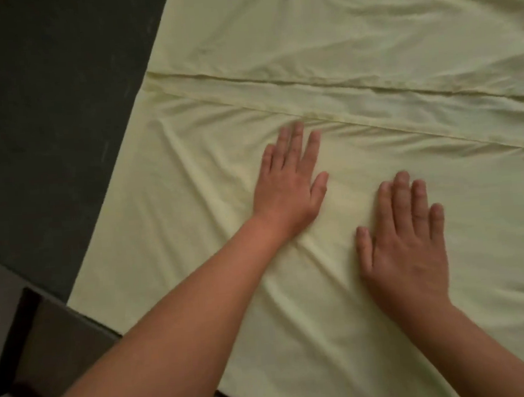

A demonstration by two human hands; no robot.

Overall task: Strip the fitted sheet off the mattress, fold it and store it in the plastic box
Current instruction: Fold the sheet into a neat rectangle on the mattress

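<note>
At the bottom of the frame both your bare forearms reach in from the lower left and lower right, over the near edge of the pale yellow fitted sheet (194, 235), which lies spread flat and fills the centre and right of the picture. In the lower left corner a brown ledge (61, 333) runs just beside that edge. Your right hand (405, 243) lies palm down on the sheet at lower centre-right, fingers straight and close together, thumb out to the side, holding nothing. A little further up, at the centre, your left hand (287, 183) presses flat on the cloth in the same way, fingers straight and slightly fanned, with soft creases around it. Just past its fingertips a hemmed edge (340, 88) of a folded-over layer crosses the sheet from middle left toward the right. Beyond it more wrinkled sheet reaches the top. A dark surface (44, 121) fills the upper left.
</note>
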